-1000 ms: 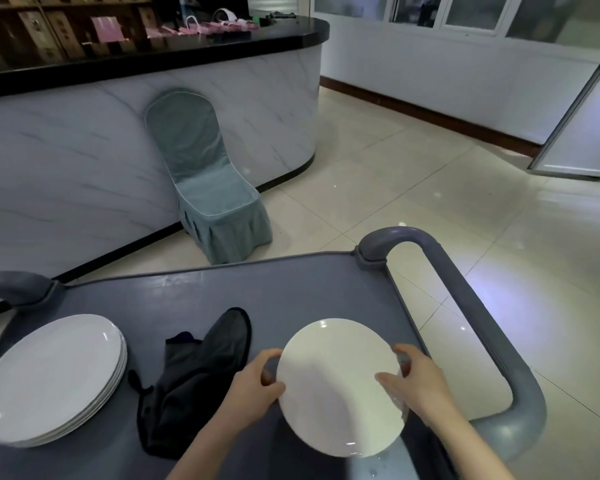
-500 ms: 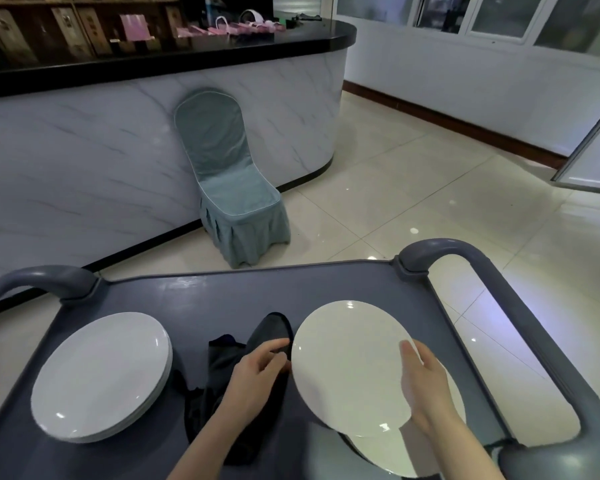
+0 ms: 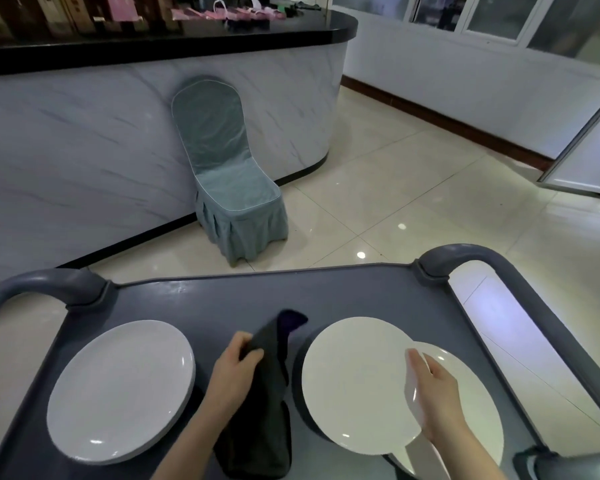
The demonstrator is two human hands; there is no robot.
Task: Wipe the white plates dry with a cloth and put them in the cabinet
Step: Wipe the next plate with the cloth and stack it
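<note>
My right hand (image 3: pixel 430 393) grips the right rim of a white plate (image 3: pixel 354 382), holding it tilted above the grey cart top (image 3: pixel 222 299). Under it, a second white plate (image 3: pixel 471 393) lies flat at the cart's right end. My left hand (image 3: pixel 234 368) grips a dark cloth (image 3: pixel 267 410) that lies between the plates. A stack of white plates (image 3: pixel 118 389) sits at the left end of the cart.
The cart has grey loop handles at the left (image 3: pixel 42 285) and right (image 3: pixel 520 292). Beyond it stand a chair with a blue-grey cover (image 3: pixel 229 181) and a marble-fronted counter (image 3: pixel 84 140) with a black top. Tiled floor (image 3: pixel 430 202) stretches to the right.
My left hand let go of the plate's left rim and took hold of the dark cloth. My right hand alone now holds the plate. The view shifted, showing a second plate underneath.
</note>
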